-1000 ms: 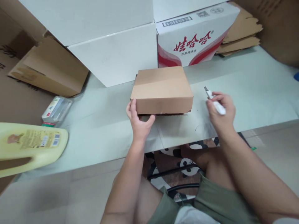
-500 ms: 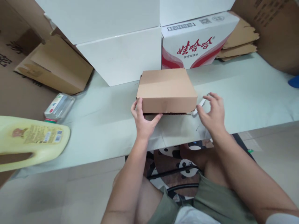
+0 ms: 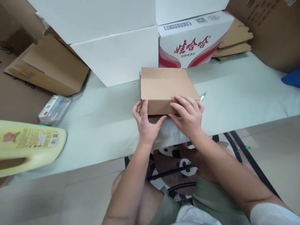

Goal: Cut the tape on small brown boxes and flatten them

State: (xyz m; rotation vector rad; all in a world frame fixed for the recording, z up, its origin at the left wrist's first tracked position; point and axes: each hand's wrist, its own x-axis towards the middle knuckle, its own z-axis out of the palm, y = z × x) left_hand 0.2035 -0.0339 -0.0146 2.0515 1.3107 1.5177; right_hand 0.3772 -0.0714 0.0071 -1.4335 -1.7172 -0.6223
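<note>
A flat brown cardboard box (image 3: 167, 82) with its lid down lies on the pale green table covering. My left hand (image 3: 147, 126) grips its front left corner, fingers on the side and front, thumb under the front edge. At the right part of the front, my right hand (image 3: 189, 117) has its fingers on the front flap and its thumb at the lower edge, near the left thumb. Just beyond the box's right side, partly hidden, lies a slim whitish object (image 3: 202, 96) with a pointed end, perhaps a utility knife.
White cartons (image 3: 117, 56) and a red-and-white water carton (image 3: 194, 43) stand behind the box. Flattened cardboard (image 3: 234, 43) is stacked at right. A clear bottle (image 3: 55, 109), a yellow jug (image 3: 32, 143) and an upright brown carton (image 3: 51, 65) are at left. A blue object (image 3: 292, 78) sits far right.
My right hand has left the slim white object, moved left and taken hold of the box's front. My left hand keeps its grip, and the view has shifted slightly.
</note>
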